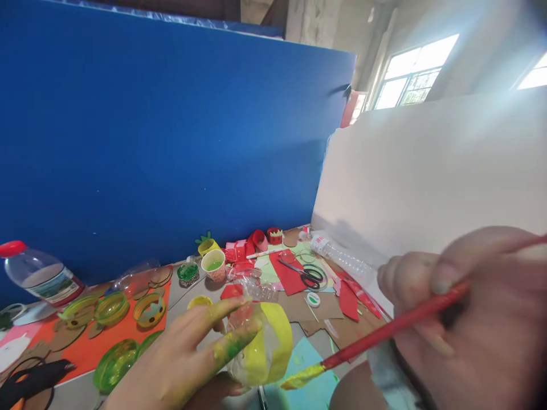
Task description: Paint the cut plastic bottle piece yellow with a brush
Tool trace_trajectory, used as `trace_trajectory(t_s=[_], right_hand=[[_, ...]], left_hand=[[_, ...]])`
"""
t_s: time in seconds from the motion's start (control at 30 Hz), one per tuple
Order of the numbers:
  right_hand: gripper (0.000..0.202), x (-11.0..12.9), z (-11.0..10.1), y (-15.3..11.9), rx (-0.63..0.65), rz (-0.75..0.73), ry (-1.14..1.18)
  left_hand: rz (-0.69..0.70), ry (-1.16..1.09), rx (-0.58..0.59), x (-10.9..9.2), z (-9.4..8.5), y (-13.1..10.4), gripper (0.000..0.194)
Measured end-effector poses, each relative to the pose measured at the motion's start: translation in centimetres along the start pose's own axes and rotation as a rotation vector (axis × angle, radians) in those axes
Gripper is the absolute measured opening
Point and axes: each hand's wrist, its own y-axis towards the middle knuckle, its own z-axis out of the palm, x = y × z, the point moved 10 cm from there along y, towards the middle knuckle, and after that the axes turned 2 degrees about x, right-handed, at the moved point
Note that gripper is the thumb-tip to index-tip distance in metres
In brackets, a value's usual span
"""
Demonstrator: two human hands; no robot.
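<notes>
My left hand [196,347], smeared with yellow and green paint, grips a clear plastic bottle piece [250,356] with its fingers over the near side. A wide band of yellow paint [280,341] covers the right part of that piece. Closed around a red-handled paintbrush [397,324], my right hand [465,307] is at the right and partly blurred. Yellow paint coats the brush tip, which is just below and right of the bottle piece's painted edge; whether they touch I cannot tell. Light blue paper [310,364] lies beneath the tip.
Black-handled scissors [310,276] rest on red paper among cardboard scraps. A paper cup [213,265] of green paint stands behind my left hand. Green plastic rings [111,308] lie on orange paper, near a red-capped bottle [43,273]. Blue [171,125] and white [427,182] panels enclose the table.
</notes>
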Motion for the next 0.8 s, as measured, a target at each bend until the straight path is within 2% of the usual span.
trace_trajectory(t_s=[0.07, 0.13, 0.3, 0.4, 0.57, 0.67, 0.8], right_hand=[[0.035, 0.8, 1.3, 0.2, 0.085, -0.048, 0.015], [0.031, 0.7, 1.6, 0.2, 0.122, -0.069, 0.043], [0.037, -0.8, 0.9, 0.4, 0.09, -0.003, -0.061], [0.037, -0.6, 1.0, 0.6, 0.084, -0.022, -0.121], [0.04, 0.1, 0.6, 0.9, -0.006, -0.06, -0.211], [0.041, 0.3, 0.2, 0.9, -0.033, -0.067, -0.128], [0.043, -0.6, 0.9, 0.8, 0.08, 0.04, 0.001]], left_hand=[[0.018, 0.017, 0.012, -0.3, 0.3, -0.1, 0.04], [0.041, 0.046, 0.025, -0.6, 0.7, -0.2, 0.042], [0.077, 0.18, 0.058, -1.2, 1.4, -0.3, 0.055], [0.085, 0.201, 0.057, -1.5, 1.3, -0.2, 0.057], [0.097, 0.157, 0.062, -1.5, 1.1, -0.2, 0.055], [0.116, 0.149, 0.083, -1.3, 1.4, -0.3, 0.053], [0.129, 0.175, 0.072, -1.3, 1.6, -0.5, 0.055]])
